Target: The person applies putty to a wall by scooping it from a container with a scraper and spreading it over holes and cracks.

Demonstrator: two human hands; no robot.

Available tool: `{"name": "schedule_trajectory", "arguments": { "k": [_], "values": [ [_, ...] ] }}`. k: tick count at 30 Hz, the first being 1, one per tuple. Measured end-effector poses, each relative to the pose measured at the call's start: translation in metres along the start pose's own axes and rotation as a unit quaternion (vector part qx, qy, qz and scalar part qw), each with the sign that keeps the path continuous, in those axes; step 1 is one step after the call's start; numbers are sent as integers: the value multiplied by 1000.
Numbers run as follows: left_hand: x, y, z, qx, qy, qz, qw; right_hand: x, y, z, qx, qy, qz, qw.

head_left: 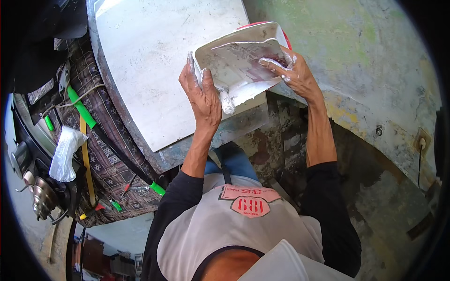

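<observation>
Both hands are raised at the near right corner of a white board (154,70). Between them is a shallow white plastic tub (229,36) with some red at its far edge, tilted and smeared inside. My left hand (205,100) is closed on the tub's left side, its fingertips coated in white paste. Beside its thumb hangs a white, paste-covered lump (227,102) whose kind I cannot make out. My right hand (300,77) grips the right side, its whitened thumb pressing on a thin greyish sheet (251,56) lying in the tub.
On the left, a dark patterned cloth (115,164) carries a green-handled tool (80,107), a yellow strip (87,164) and a crumpled white plastic bag (68,154). A metal machine part (43,199) stands beyond. A stained wall (370,70) with a plugged-in socket (422,141) rises at right.
</observation>
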State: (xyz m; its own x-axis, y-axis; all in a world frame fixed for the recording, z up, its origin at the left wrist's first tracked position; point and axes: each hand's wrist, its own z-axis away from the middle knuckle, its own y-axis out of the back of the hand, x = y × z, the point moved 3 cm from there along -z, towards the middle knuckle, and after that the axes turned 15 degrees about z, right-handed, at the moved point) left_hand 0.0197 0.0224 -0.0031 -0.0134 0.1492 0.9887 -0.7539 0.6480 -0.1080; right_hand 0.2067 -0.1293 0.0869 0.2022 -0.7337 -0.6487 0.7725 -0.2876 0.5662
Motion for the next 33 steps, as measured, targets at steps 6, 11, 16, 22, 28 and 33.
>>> {"name": "schedule_trajectory", "arguments": {
  "k": [6,11,16,22,28,33],
  "values": [
    [-12,-8,-12,22,-7,34,999,-20,-3,-14,5,45,12,999],
    [-11,-6,-2,28,4,-1,1000,-19,8,-5,-5,31,-34,999],
    [-13,-6,-2,30,16,10,999,-19,-6,-2,14,34,-175,984],
    [-10,-8,-5,29,-7,-23,999,-1,3,-4,30,25,-247,968],
    [-25,-20,0,18,-39,-13,999,20,31,57,135,-41,-318,938],
    [-56,12,-4,19,-41,-68,997,22,27,172,183,44,66,980]
  ]
}}
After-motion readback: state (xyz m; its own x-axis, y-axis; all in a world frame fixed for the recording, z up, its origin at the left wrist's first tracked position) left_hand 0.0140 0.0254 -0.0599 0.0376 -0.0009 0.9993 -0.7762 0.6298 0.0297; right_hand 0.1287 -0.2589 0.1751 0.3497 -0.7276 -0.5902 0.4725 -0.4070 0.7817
